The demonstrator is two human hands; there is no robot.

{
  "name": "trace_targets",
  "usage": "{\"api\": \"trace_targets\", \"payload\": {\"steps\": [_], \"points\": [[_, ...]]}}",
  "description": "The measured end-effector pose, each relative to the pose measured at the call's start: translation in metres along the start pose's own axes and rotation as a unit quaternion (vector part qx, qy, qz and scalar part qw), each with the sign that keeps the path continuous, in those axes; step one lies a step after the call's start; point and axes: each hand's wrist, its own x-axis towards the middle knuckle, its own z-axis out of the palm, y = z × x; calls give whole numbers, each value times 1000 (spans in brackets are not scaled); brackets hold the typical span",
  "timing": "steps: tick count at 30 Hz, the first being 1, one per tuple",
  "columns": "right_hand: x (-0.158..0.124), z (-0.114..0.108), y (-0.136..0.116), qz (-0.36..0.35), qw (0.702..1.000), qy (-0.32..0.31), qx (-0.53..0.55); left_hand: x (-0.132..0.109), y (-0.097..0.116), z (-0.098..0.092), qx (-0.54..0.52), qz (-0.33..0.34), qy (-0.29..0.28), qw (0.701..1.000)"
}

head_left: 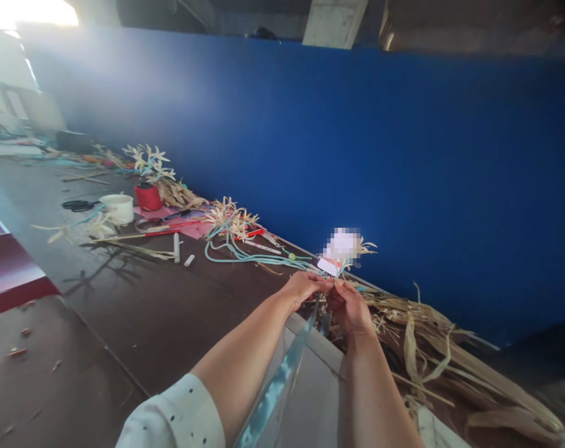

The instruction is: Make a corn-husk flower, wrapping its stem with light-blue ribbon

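Note:
Near the middle of the view, my left hand (305,287) and my right hand (352,308) meet fingertip to fingertip in a pinch. Between them is a small dried-husk flower (342,269) with a light-blue stem, its upper part partly hidden by a blurred patch. A pale pink card (328,266) shows just behind the fingers. To the left of my hands, a bundle of light-blue stems (259,257) ends in cream husk flowers (231,219). A blue patterned strap (275,386) hangs between my forearms.
Dried husks (473,367) are piled at the right. On the dark table (180,330) lie a white glue stick (177,247), its cap (189,260), a white cup (118,208), a red thread spool (147,197), black-handled scissors (79,205) and more husk flowers (152,165). A blue partition (357,137) stands behind.

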Motion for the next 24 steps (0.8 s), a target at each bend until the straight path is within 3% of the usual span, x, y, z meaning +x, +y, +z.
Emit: {"api": "trace_targets", "payload": {"steps": [9,19,24], "points": [[0,-3,-1,5,1000,2,25,-4,3,1,-18,25,-64,998],[-1,3,-2,21,999,6,41,-6,5,3,17,35,-23,999],[0,3,0,28,999,24,5,-5,4,2,30,40,-30,998]]}}
